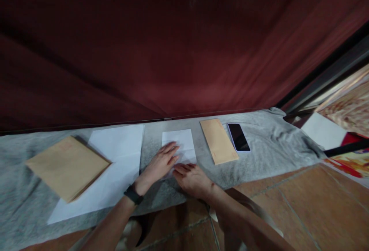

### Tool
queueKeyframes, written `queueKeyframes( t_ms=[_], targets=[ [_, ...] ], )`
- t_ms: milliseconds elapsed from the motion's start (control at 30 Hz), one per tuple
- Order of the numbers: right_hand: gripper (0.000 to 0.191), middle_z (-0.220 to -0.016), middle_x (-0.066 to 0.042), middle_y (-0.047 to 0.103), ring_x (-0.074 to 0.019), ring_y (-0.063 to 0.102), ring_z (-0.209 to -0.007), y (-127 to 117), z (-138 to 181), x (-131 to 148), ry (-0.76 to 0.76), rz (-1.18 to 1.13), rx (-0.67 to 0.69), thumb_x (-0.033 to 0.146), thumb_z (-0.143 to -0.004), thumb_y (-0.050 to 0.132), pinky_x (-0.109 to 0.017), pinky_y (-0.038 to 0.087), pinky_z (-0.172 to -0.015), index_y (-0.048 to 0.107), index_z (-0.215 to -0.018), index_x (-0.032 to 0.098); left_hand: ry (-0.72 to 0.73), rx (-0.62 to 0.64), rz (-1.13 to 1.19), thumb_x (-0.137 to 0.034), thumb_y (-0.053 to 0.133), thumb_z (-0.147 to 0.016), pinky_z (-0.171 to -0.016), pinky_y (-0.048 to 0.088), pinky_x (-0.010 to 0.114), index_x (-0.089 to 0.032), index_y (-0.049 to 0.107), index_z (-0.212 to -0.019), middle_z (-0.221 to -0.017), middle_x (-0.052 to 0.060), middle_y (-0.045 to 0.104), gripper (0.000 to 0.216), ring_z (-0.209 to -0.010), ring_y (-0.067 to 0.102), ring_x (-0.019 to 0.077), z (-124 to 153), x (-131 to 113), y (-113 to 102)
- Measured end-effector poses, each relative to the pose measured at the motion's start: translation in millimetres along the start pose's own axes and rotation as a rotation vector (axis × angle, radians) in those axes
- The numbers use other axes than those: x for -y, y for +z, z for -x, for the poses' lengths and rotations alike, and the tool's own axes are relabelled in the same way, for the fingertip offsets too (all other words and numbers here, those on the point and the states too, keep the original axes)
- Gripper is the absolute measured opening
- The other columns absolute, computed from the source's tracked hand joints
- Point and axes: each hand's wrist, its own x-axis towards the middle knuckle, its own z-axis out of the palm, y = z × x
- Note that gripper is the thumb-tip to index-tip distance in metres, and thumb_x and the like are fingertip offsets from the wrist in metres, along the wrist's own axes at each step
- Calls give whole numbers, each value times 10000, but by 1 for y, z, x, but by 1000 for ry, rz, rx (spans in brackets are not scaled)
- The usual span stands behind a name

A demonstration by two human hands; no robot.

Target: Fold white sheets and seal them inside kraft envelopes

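Note:
A white sheet of paper [181,137], with a crease across it, lies on the grey cloth in front of me. My left hand [161,161] rests on its left side, fingers stretched out over the surface. At the near edge of the sheet is my right hand [191,178], its fingers bent together on the paper; the thumb and the paper's lower end are hidden. To the right lies a single brown envelope [219,141]. A stack of brown envelopes [67,166] sits at the left, partly on larger white sheets [118,143].
A phone [238,137] lies just right of the single envelope. The grey cloth [265,143] covers the long narrow surface. A dark red curtain [173,51] hangs behind it, and tiled floor [288,205] shows in front. Papers and a colourful print [348,162] are at the far right.

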Motion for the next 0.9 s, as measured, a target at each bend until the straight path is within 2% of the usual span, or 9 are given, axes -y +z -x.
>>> queueKeyframes(
  t_ms=[100, 167, 233, 300, 433, 533, 633, 733, 900],
  targets=[
    [182, -1106, -69, 729, -204, 689, -986, -9, 1, -8, 40, -45, 3, 269, -1019, 508, -329, 536, -864, 668, -1015, 184, -28, -35, -187, -364, 478, -1011, -1236, 268, 552, -177, 541, -1448, -1608, 146, 404, 480, -1516, 323, 293, -3, -3, 6],
    [217, -1099, -55, 743, -198, 697, -977, -15, -1, -16, 85, -88, -20, 295, -1031, 491, -324, 532, -888, 678, -1089, 200, -96, -61, -261, -358, 489, -1004, -1230, 248, 584, -166, 498, -1481, -1628, 165, 360, 515, -1531, 286, 319, -5, -4, 10],
    [292, -1198, -54, 734, -195, 687, -1061, -16, -6, -24, 151, -134, -91, 315, -1048, 452, -321, 516, -959, 653, -1234, 214, -166, -106, -299, -348, 472, -1007, -1230, 224, 603, -158, 456, -1509, -1633, 171, 347, 537, -1537, 265, 332, -8, -6, 14],
    [389, -1380, -90, 655, -209, 622, -1232, -9, -12, -32, 260, -126, -184, 298, -1055, 414, -340, 465, -1070, 578, -1387, 179, -246, -174, -305, -330, 456, -1006, -1226, 230, 598, -137, 430, -1523, -1639, 184, 329, 552, -1535, 267, 341, -12, -7, 17],
    [573, -1577, -193, 432, -306, 447, -1436, 20, -20, -44, 487, -8, -244, 368, -1030, 461, -447, 361, -1183, 448, -1503, 44, -412, -280, -205, -301, 476, -975, -1175, 385, 472, -121, 469, -1486, -1630, 182, 348, 542, -1484, 381, 312, -19, -4, 17],
    [625, -1602, -176, 387, -309, 427, -1453, 39, -21, -50, 494, 33, -243, 436, -1026, 472, -471, 340, -1195, 421, -1528, 67, -484, -310, -129, -275, 491, -952, -1133, 444, 404, -143, 505, -1458, -1610, 156, 390, 523, -1439, 451, 282, -20, 0, 13],
    [630, -1611, -169, 368, -310, 421, -1457, 46, -19, -52, 473, 67, -239, 460, -1029, 465, -473, 317, -1206, 423, -1530, 79, -524, -314, -123, -253, 516, -927, -1139, 436, 389, -133, 522, -1442, -1550, 166, 462, 529, -1410, 482, 282, -19, 2, 7],
    [620, -1608, -168, 376, -309, 419, -1458, 43, -18, -52, 472, 71, -218, 448, -1028, 473, -473, 311, -1206, 429, -1527, 83, -527, -315, -137, -224, 538, -900, -1143, 430, 400, -152, 544, -1423, -1493, 152, 519, 528, -1361, 527, 284, -17, 1, 4],
    [604, -1609, -178, 368, -327, 419, -1455, 32, -19, -48, 478, 46, -164, 441, -1031, 465, -509, 322, -1190, 431, -1527, 98, -525, -333, -75, -164, 537, -854, -1097, 478, 410, -157, 561, -1407, -1488, 157, 497, 554, -1225, 620, 281, -16, 3, 7]
  ],
)
